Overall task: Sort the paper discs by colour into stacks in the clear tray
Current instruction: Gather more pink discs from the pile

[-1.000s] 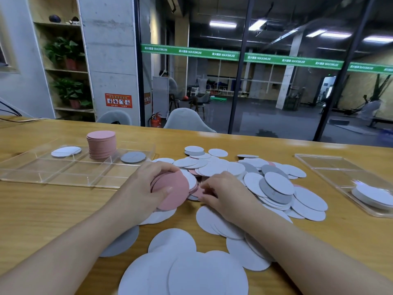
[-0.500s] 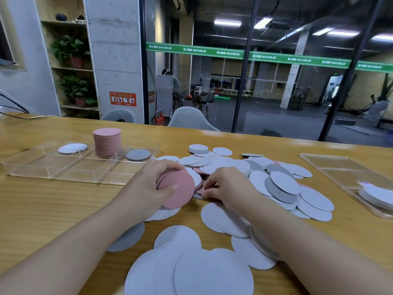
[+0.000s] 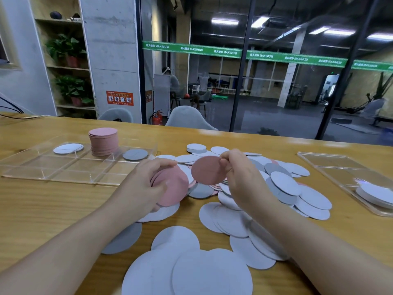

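here both hands hold pink discs: left hand a small stack, right hand one disc.

Glass wall, concrete pillar, plant shelves, ceiling strip lights.

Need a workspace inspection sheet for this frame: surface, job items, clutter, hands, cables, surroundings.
Surface: wooden table.
Job's things: clear tray holds a tall pink stack, one white disc and one grey disc, each in its own compartment; loose pile of white, grey and pink discs.
Clutter: second tray at right, holding white discs.
Grippers: left hand grips a pink bundle; right hand pinches one pink disc.
Cables: black cables far left.
Surroundings: glass wall, chairs, plant shelves.
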A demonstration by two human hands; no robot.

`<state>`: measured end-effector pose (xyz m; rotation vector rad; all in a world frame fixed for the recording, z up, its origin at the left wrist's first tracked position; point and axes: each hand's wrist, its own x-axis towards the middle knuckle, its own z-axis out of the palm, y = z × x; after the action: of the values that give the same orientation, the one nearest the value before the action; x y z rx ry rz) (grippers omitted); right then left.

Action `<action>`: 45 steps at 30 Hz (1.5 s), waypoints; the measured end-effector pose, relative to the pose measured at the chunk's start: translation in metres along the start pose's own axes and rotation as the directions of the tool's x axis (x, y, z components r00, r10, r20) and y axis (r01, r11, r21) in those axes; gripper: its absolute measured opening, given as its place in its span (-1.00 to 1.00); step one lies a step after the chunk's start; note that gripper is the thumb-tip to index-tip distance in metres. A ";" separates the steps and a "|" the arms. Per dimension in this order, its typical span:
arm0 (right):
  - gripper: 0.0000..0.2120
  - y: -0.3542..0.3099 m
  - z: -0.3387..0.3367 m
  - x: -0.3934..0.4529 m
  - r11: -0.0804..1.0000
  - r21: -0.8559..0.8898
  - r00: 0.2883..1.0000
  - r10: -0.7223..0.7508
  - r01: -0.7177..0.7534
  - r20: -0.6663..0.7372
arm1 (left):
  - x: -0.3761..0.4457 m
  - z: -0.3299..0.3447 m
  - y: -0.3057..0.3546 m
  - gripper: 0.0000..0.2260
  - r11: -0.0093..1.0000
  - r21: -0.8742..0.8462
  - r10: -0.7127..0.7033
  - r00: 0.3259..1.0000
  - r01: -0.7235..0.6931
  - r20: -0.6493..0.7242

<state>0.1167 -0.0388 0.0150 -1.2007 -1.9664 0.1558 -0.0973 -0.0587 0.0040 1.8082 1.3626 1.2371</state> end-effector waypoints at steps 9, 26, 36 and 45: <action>-0.94 -0.004 0.013 -0.007 0.999 -0.006 0.984 -0.042 0.044 0.174 | 0.002 0.001 -0.002 -0.57 1.000 -0.013 -0.017 0.998 0.018 0.066; -0.74 -0.008 0.029 0.000 0.922 0.023 0.922 -0.386 0.387 -0.037 | -0.004 0.006 -0.001 -0.45 0.983 0.120 0.107 0.970 -0.136 0.220; -0.86 0.018 0.041 0.044 0.809 -0.465 0.933 -0.297 0.359 0.202 | 0.004 -0.002 -0.004 -0.49 0.998 0.048 0.029 0.998 -0.031 0.059; -0.82 0.006 0.054 0.061 0.585 -0.740 0.937 -0.109 0.331 0.333 | 0.004 -0.001 -0.005 -0.51 0.997 0.073 0.010 0.997 -0.016 0.080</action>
<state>0.0699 0.0283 0.0110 -1.4887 -2.4987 -0.8396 -0.1002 -0.0537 0.0017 1.8992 1.3704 1.1224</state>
